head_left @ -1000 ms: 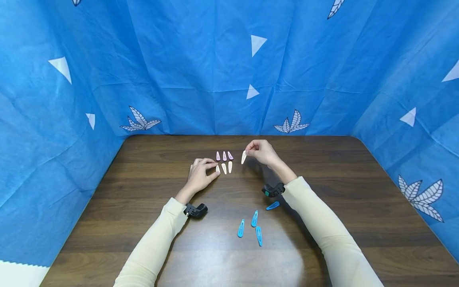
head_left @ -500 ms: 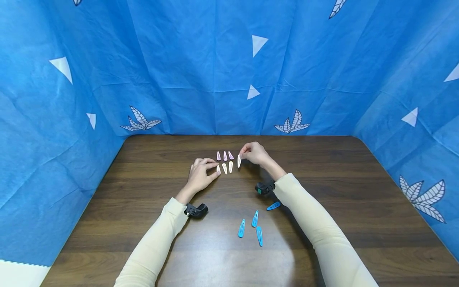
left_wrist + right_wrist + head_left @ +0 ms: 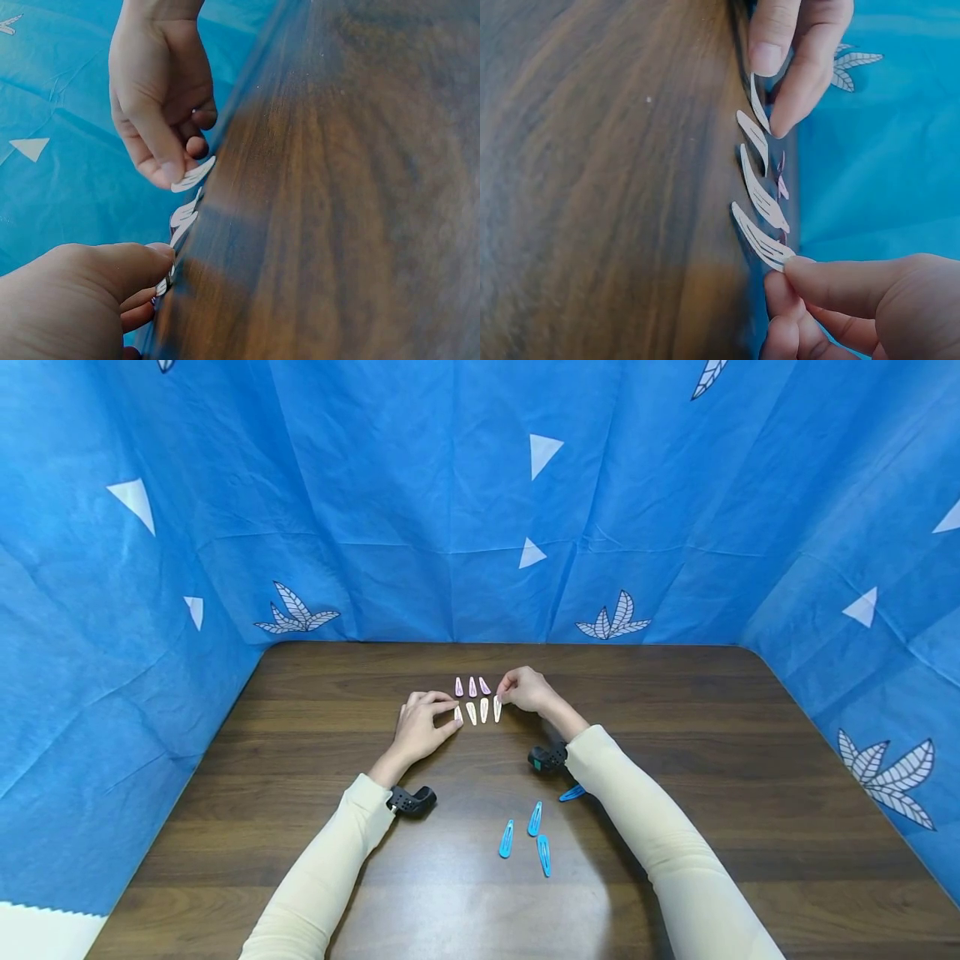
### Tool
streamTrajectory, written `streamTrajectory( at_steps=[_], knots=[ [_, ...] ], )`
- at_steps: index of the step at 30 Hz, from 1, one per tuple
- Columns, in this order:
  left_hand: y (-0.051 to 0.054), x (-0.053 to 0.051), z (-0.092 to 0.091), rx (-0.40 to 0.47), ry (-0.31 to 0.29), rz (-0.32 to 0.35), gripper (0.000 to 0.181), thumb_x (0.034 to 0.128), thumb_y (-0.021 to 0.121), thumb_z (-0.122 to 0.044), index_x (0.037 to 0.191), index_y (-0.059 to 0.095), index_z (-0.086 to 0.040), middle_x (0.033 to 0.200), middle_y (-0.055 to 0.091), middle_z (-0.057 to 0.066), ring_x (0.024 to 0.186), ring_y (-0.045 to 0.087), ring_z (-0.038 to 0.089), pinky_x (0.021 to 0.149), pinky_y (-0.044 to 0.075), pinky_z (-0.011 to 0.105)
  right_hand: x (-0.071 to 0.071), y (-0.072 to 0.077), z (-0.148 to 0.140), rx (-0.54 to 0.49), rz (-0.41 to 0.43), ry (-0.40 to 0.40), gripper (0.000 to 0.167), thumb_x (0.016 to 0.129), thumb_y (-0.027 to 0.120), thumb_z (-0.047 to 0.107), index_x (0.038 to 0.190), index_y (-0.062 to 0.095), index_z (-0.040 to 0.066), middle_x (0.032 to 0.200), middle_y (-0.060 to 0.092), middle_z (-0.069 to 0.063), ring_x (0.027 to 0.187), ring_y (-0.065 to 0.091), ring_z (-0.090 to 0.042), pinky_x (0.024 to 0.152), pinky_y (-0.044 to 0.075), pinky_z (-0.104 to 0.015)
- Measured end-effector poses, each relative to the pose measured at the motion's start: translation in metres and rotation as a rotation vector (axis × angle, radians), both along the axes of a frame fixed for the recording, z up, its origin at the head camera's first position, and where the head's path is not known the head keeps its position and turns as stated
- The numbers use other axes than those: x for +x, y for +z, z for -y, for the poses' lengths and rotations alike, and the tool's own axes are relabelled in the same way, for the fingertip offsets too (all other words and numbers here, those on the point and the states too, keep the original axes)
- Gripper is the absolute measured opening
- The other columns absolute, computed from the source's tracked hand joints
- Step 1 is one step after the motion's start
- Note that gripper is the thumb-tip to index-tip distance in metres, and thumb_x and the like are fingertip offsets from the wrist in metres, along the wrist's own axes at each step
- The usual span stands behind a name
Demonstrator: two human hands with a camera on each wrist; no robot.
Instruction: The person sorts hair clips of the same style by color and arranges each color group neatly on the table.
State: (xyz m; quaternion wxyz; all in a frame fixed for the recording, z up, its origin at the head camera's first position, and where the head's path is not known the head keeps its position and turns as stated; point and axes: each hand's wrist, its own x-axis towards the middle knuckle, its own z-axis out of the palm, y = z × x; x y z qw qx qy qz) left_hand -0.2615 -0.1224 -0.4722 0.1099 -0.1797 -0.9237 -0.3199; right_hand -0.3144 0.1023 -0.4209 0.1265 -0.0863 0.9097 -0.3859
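Fingers (image 3: pixel 847 283) of the right hand (image 3: pixel 525 691) are pinching the right-end white clip (image 3: pixel 757 244), thumb against index at its far end, near end sticking out free, so probably gripping by one tip to see the clip against its neighbours. Can't tell if its near end is touching the counter (image 3: pixel 712 735).

Left hand (image 3: pixel 420 727): thumb and index are curling round the left-end white clip (image 3: pixel 759 103), pinching it lengthwise, index at the far end, thumb at the near end; likely steadying it as the row's edge.

Between the two sets of fingers, two middle white clips (image 3: pixel 748 129) (image 3: pixel 761 196) are lying side by side, untouched, all four pointing roughly away from the person, apparently for an even row.

Just beyond the fingers, three pink clips (image 3: pixel 459 687) (image 3: pixel 472 687) (image 3: pixel 484 686) are forming a parallel row, colours apparently being grouped.

Well apart, on the person's side of the fingers, four blue clips (image 3: pixel 506 840) (image 3: pixel 535 819) (image 3: pixel 543 856) (image 3: pixel 573 792) are lying at mixed angles, seemingly unsorted; one is partly hiding under the right sleeve (image 3: pixel 637 806).

Behind everything, blue cloth (image 3: pixel 450 485) is hanging.
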Motion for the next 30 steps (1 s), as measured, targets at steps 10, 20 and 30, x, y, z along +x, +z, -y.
streamTrajectory(
  at_steps=[10, 20, 30],
  knots=[
    [-0.0002, -0.0003, -0.0005, 0.0, -0.001, 0.001, 0.039, 0.0835, 0.073, -0.027, 0.118, 0.071, -0.009, 0.122, 0.066, 0.006, 0.117, 0.049, 0.03, 0.094, 0.037, 0.048, -0.0011, -0.0064, 0.0002, 0.023, -0.028, -0.017, 0.005, 0.085, 0.068, 0.007, 0.082, 0.07, 0.005, 0.079, 0.061, -0.003, 0.076, 0.047, -0.017, 0.063, 0.037, -0.027],
    [0.0, 0.0001, 0.0005, 0.001, -0.003, 0.004, 0.039, 0.0837, 0.073, -0.026, 0.119, 0.071, -0.009, 0.122, 0.066, 0.006, 0.117, 0.049, 0.03, 0.094, 0.037, 0.048, -0.0011, -0.0081, 0.0009, 0.028, -0.047, -0.024, 0.007, 0.086, 0.067, 0.008, 0.081, 0.07, 0.005, 0.079, 0.063, -0.003, 0.077, 0.048, -0.017, 0.065, 0.037, -0.027],
    [-0.0009, -0.0005, 0.0006, 0.004, -0.004, -0.011, 0.039, 0.0831, 0.074, -0.026, 0.118, 0.072, -0.008, 0.121, 0.066, 0.006, 0.116, 0.05, 0.03, 0.092, 0.038, 0.048, 0.0004, -0.006, -0.0036, 0.026, -0.053, -0.028, 0.006, 0.086, 0.07, 0.012, 0.087, 0.072, 0.006, 0.07, 0.057, 0.002, 0.069, 0.051, -0.015, 0.062, 0.04, -0.026]
  ],
)
